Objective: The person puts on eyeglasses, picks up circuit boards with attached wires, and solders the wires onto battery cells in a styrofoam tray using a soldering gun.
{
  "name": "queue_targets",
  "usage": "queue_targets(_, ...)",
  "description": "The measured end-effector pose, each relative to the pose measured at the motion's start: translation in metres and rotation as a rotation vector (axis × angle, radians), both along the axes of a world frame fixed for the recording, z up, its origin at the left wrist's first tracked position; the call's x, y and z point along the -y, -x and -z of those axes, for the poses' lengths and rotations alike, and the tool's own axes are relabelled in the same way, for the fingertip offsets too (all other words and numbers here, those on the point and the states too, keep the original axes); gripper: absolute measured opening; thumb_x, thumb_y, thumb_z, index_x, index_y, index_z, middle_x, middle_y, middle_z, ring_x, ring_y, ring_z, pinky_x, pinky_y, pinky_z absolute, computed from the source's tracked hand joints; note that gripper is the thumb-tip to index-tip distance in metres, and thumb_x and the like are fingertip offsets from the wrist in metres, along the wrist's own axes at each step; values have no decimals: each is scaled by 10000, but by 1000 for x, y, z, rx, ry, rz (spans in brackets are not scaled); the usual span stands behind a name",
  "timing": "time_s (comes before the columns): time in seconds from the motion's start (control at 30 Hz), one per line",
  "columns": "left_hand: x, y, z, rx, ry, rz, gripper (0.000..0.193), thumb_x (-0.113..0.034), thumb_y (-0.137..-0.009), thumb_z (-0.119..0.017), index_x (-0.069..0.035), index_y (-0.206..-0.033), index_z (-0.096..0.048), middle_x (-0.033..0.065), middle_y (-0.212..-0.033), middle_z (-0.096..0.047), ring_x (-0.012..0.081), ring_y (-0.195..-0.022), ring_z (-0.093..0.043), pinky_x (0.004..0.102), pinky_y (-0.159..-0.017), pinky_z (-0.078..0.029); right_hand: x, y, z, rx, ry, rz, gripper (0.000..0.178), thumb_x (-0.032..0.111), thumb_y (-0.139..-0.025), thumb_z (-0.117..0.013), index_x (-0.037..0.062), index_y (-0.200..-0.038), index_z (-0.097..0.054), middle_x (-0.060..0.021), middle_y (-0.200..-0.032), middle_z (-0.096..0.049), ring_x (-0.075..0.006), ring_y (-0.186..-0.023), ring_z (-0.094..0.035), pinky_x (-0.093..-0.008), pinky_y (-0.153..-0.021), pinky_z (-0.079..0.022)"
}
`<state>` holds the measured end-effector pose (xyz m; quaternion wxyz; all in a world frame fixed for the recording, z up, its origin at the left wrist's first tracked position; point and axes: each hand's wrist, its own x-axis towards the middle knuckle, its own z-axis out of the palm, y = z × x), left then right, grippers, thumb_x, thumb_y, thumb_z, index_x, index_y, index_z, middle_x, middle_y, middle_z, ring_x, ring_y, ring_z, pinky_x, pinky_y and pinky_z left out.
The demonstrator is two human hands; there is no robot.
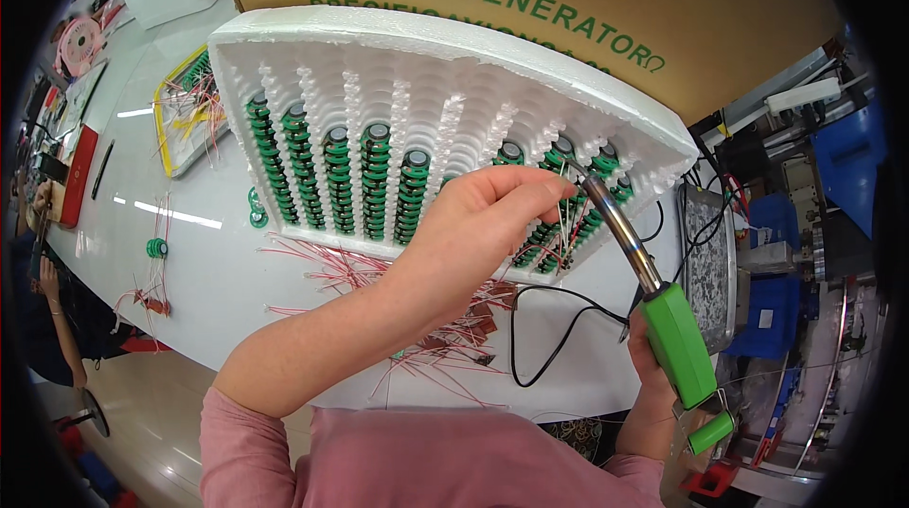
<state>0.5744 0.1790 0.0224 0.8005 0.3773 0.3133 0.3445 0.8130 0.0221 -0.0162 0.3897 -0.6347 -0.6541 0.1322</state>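
My left hand (497,205) reaches across the foam tray, thumb and forefinger pinched on thin white and red wires (570,224). My right hand (649,349) is wrapped round the green handle of a soldering iron (684,342) with a feed attachment at its lower end. The iron's bent tip comes close to my left fingertips; whether they touch is too small to tell. The white foam tray (369,25) is tilted up, with rows of round green-and-black parts (376,172) stacked in its grooves. My left hand hides some of the middle rows.
A large cardboard box (720,44) stands behind the tray. Loose red wires (341,267) and a black cable (519,356) lie in front. A yellow-rimmed tray (169,153) is at left, and blue bins (769,309) are at right. Another person's arm (62,328) shows far left.
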Motion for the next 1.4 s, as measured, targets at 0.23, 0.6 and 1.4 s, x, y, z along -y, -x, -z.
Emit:
queue_targets(0.23, 1, 9, 2, -8, 9, 17, 229, -180, -828, -555, -8, -970, -608, -29, -727, -530, 17, -512, -300, 165, -431, -206, -4, 12, 2, 23, -13, -19, 431, 31, -523, -702, 18, -932, -569, -92, -798, -625, -195, -658, -605, -275, -596, -464)
queue_targets(0.6, -2, 15, 7, -25, 20, 32, 178, -195, -810, -580, -51, -902, -631, -45, -712, -531, 12, -504, -306, 162, -426, -204, -7, 16, 6, 50, -33, -28, 412, 16, -517, -688, 18, -911, -570, -94, -786, -624, -197, -641, -605, -274, -587, -467)
queue_targets(1.4, 7, 26, 15, 97, 23, -21, 211, -189, -827, -559, -38, -965, -609, -40, -701, -533, 16, -504, -301, 160, -428, -216, 1, 13, 24, -483, 161, 243, 251, 56, -603, -656, 47, -831, -552, -34, -689, -547, -148, -579, -529, -256, -539, -438)
